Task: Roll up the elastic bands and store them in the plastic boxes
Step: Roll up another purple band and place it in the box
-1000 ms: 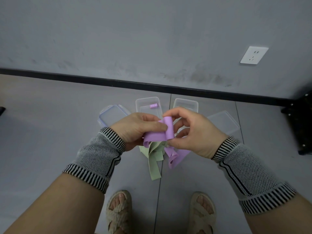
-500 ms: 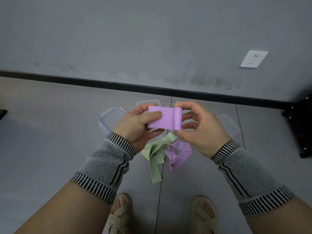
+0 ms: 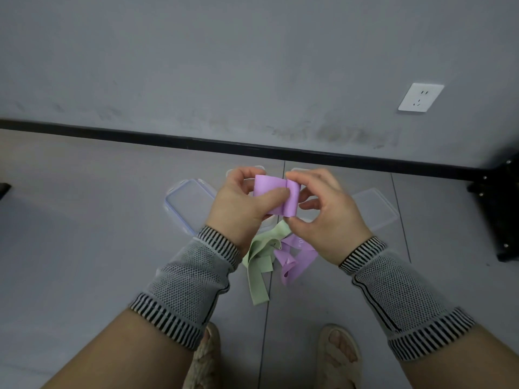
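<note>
Both hands (image 3: 283, 211) pinch smooth lilac band (image 3: 273, 196) | rolled end, seemingly tubular

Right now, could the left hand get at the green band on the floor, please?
Probably not yet: the left hand pinches the purple band with the right hand, while the green band lies unobstructed below.

purple band (image 3: 273, 196) rolled further since before, flat part shorter, hands (image 3: 238, 209) closer

Purple band (image 3: 273, 196) — between both hands
</note>
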The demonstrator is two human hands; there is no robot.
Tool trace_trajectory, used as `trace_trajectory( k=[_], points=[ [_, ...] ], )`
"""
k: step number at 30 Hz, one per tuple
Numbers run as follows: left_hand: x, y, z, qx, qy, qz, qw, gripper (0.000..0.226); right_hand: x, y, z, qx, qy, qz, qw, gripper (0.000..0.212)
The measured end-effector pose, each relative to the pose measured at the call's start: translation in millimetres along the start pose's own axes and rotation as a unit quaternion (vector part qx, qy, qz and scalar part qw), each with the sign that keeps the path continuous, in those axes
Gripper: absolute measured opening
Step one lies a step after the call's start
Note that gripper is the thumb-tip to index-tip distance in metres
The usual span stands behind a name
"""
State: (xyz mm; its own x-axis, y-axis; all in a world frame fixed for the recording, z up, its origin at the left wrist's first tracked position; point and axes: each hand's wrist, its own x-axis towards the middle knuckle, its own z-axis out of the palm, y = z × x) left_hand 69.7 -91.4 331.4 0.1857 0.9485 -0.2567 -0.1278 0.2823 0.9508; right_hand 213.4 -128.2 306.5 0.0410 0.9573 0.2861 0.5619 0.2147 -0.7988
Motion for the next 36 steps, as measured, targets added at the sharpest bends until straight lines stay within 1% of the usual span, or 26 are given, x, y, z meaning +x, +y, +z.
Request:
trace_trajectory(
  k=[1, 3, 4, 6, 8, 9, 11, 14, 16, 17, 18, 19, 21, 26, 29, 31, 32, 34, 36],
  points=[
    [-1.6, -0.7, 1.7, 0.044, 0.013, 0.015, 0.999, 0.062, -0.4, 0.4, 1.8, -0.016, 0.002, -0.009, 1.000, 0.058],
    [-5.4, -1.9, 6.4, 0.133, 0.033, 0.054, 0.989, 0.061, -1.1, 0.7, 4.7, -0.041, 0.002, -0.024, 0.999, 0.059],
    [-6.1, -3.4, 8.2, 0.164, 0.042, 0.074, 0.983, 0.060, -1.2, 0.6, 5.4, -0.048, -0.001, -0.028, 0.998, 0.060],
    [-5.7, -4.6, 9.5, 0.190, 0.054, 0.089, 0.976, 0.059, -1.5, -0.3, 5.9, -0.056, -0.008, -0.032, 0.998, 0.062],
    [-3.9, -4.0, 6.9, 0.171, 0.050, 0.069, 0.981, 0.056, -1.7, -1.3, 4.9, -0.056, -0.010, -0.030, 0.998, 0.065],
    [-3.3, -2.4, 5.7, 0.143, 0.039, 0.048, 0.988, 0.054, -1.4, -1.3, 4.1, -0.045, -0.008, -0.022, 0.999, 0.068],
    [-3.0, 0.6, 4.1, 0.053, 0.004, 0.002, 0.999, 0.050, -0.8, -1.5, 2.1, 0.003, -0.009, 0.005, 1.000, 0.073],
    [-3.8, 5.1, 3.7, -0.076, -0.048, -0.041, 0.995, 0.048, -0.2, -3.0, -0.6, 0.086, -0.027, 0.030, 0.995, 0.072],
    [-3.2, 6.5, 0.7, -0.100, -0.066, -0.045, 0.992, 0.047, -0.4, -4.0, -2.5, 0.094, -0.034, 0.021, 0.995, 0.069],
    [-3.4, 6.9, -0.8, -0.089, -0.073, -0.036, 0.993, 0.047, -0.6, -3.8, -3.5, 0.084, -0.029, 0.011, 0.996, 0.068],
    [-3.9, 7.5, -1.7, -0.054, -0.075, -0.014, 0.996, 0.046, -0.6, -3.3, -4.7, 0.070, -0.021, 0.000, 0.997, 0.066],
    [-5.2, 8.1, -2.3, 0.004, -0.069, 0.020, 0.997, 0.045, -0.7, -2.2, -5.6, 0.056, -0.014, -0.008, 0.998, 0.064],
    [-8.0, 8.3, -1.7, 0.112, -0.053, 0.092, 0.988, 0.045, -0.7, 0.4, -7.0, 0.033, -0.002, -0.016, 0.999, 0.062],
    [-14.8, 5.6, 0.9, 0.185, -0.024, 0.164, 0.969, 0.052, -0.9, 3.2, -6.8, -0.014, 0.012, -0.042, 0.999, 0.057],
    [-16.7, 2.9, 1.8, 0.235, -0.007, 0.203, 0.950, 0.056, -0.2, 3.1, -3.8, -0.048, 0.024, -0.062, 0.997, 0.052],
    [-17.9, 3.5, 3.5, 0.235, 0.001, 0.212, 0.949, 0.053, -0.6, 1.9, -1.9, -0.041, 0.036, -0.067, 0.996, 0.051],
    [-17.6, 4.4, 4.3, 0.216, 0.001, 0.201, 0.955, 0.051, -0.9, 0.8, -1.7, -0.027, 0.040, -0.066, 0.997, 0.051],
    [-17.0, 8.1, 5.9, 0.144, -0.011, 0.156, 0.977, 0.046, -1.2, -2.0, -3.2, 0.008, 0.039, -0.053, 0.998, 0.055],
    [-15.7, 11.0, 5.3, 0.078, -0.025, 0.114, 0.990, 0.038, -1.1, -4.3, -5.7, 0.033, 0.027, -0.041, 0.998, 0.062]
  ],
)
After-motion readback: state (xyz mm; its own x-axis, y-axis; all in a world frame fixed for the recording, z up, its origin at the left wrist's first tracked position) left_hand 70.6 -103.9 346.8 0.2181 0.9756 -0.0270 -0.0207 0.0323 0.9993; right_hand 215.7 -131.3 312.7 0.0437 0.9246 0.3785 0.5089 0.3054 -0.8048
